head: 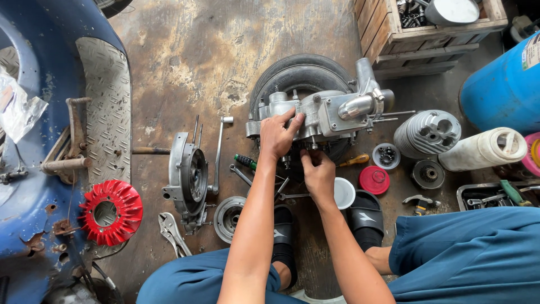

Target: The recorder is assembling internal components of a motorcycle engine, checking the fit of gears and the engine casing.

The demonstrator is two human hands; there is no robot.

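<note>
Left hand [277, 135] lies flat on top of the grey engine case [315, 115], fingers spread to steady it; right hand [318, 174] is tucked under the case's lower edge, fingertips pinched on something small there, can't tell what. Case lies on the concrete floor [191, 56] against a tyre [301, 70], parts within reach: finned cylinder [427, 133], red fan [111, 211], red lid [374, 180]. Blue drum [503, 90] at right carries a pale label near its top edge.

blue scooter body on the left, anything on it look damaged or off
Yes. The blue scooter body has rusty, chipped patches where paint has flaked off near the red fan wheel. Both hands, left hand and right hand, are on the engine case.
</note>
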